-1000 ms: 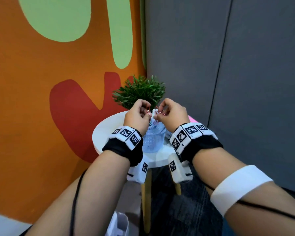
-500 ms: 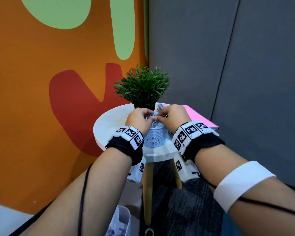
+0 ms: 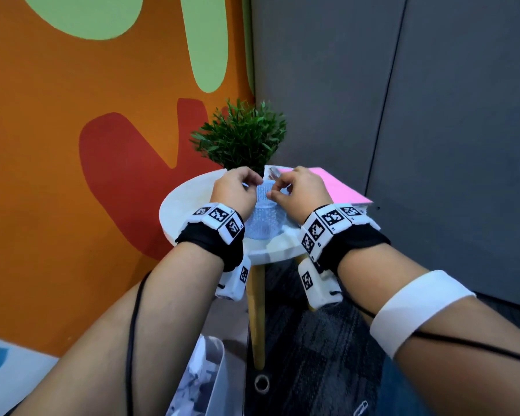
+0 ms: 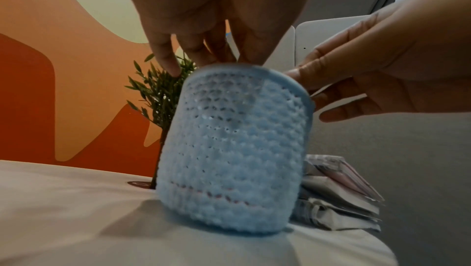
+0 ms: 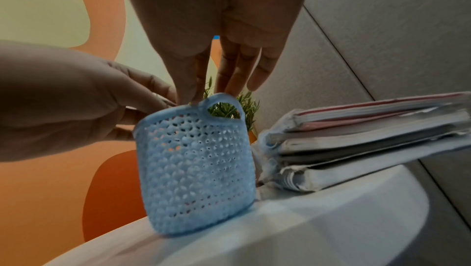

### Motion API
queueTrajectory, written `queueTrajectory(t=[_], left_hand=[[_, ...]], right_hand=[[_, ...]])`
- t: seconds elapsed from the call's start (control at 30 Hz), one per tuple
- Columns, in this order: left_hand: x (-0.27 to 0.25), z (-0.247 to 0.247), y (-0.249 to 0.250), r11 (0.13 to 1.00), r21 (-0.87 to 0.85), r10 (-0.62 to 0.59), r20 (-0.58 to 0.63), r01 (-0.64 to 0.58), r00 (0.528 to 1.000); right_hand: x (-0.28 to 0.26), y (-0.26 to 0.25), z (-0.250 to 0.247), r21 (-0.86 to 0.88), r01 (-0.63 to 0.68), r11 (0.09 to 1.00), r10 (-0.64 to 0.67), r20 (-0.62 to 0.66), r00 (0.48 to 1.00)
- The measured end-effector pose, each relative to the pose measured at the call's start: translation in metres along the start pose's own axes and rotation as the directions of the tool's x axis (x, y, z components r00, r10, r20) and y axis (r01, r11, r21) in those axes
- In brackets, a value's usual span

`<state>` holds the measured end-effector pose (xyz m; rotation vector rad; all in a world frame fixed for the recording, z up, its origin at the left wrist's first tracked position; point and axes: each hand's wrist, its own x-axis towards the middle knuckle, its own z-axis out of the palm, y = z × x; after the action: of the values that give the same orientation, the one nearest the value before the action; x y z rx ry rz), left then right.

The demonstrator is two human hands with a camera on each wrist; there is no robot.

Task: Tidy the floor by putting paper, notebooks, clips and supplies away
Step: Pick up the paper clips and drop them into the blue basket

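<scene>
round white side table (image 3: 192, 205), wooden legs, against orange wall: bears all stowed items. artificial green plant (image 3: 242, 136) at table rear, just behind the basket.

stack of notebooks and papers, pink cover on top (image 3: 336, 187): on table at right, just beside the basket; edges ragged in right wrist view (image 5: 356, 139). judged put away.

translucent white bin with crumpled paper (image 3: 201, 382): on floor by the table leg, at left. paper step judged at least partly done.

small pale blue perforated soft basket with loop handle (image 3: 264, 217): standing on table near the front edge, slightly tilted in both wrist views (image 4: 234, 149) (image 5: 196, 165). contents not legible through the mesh.

left hand (image 3: 233, 192): above basket rim, fingers (image 4: 165, 56) curled downward, tips at or just behind the left part of the rim. clamped on rim or merely touching: cannot tell.

right hand (image 3: 297, 192): opposite side, thumb and index fingertips (image 5: 188, 91) pressed together at the rim beside the loop handle; remaining fingers extended, loose. pinching the rim or a small item: cannot tell.

small tape roll or ring (image 3: 261, 382): on dark carpet at table foot. not yet stowed.

paper clip (image 3: 360, 408): on carpet at lower frame edge. not yet stowed.

progress estimate: mostly complete; small floor items remaining.
</scene>
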<state>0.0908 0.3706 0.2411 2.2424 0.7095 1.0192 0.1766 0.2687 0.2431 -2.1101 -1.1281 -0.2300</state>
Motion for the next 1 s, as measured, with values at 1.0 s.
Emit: queueTrajectory(t=[1.0], left_hand=[[-0.328,0.246,-0.054,0.968,0.209,-0.245,0.698,0.136,0.673]], right_hand=[[-0.348,0.239,0.035,-0.117,-0.467,0.876,0.477,0.347,0.807]])
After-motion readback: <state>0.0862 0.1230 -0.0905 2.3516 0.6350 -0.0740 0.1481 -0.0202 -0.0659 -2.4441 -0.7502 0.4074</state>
